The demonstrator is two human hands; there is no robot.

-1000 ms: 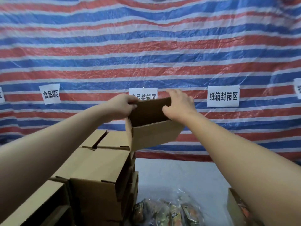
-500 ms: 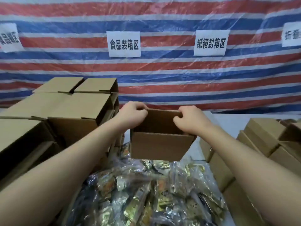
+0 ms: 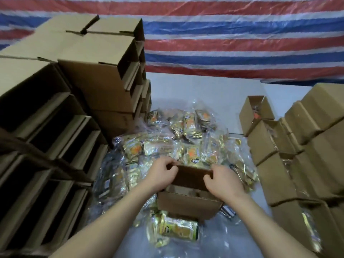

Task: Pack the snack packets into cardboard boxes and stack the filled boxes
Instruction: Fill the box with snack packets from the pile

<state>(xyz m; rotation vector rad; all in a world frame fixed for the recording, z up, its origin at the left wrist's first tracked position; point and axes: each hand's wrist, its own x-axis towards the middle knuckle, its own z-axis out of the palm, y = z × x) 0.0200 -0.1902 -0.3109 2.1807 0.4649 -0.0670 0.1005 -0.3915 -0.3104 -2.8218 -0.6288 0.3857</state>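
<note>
An open, empty small cardboard box (image 3: 188,206) sits low at the near edge of a heap of shiny gold snack packets (image 3: 178,144) in clear wrap. My left hand (image 3: 162,175) grips the far left of its rim, and my right hand (image 3: 222,181) grips the far right. One packet (image 3: 176,230) lies just in front of the box.
A tall stack of empty open boxes (image 3: 61,112) fills the left side. On the right stand rows of filled boxes (image 3: 297,146), some open with packets showing. A white table surface (image 3: 201,88) runs back to a red, white and blue striped tarp (image 3: 232,34).
Both hands brought the box down from in front of the tarp and toward me, onto the near edge of the packet heap. The camera tilted down.
</note>
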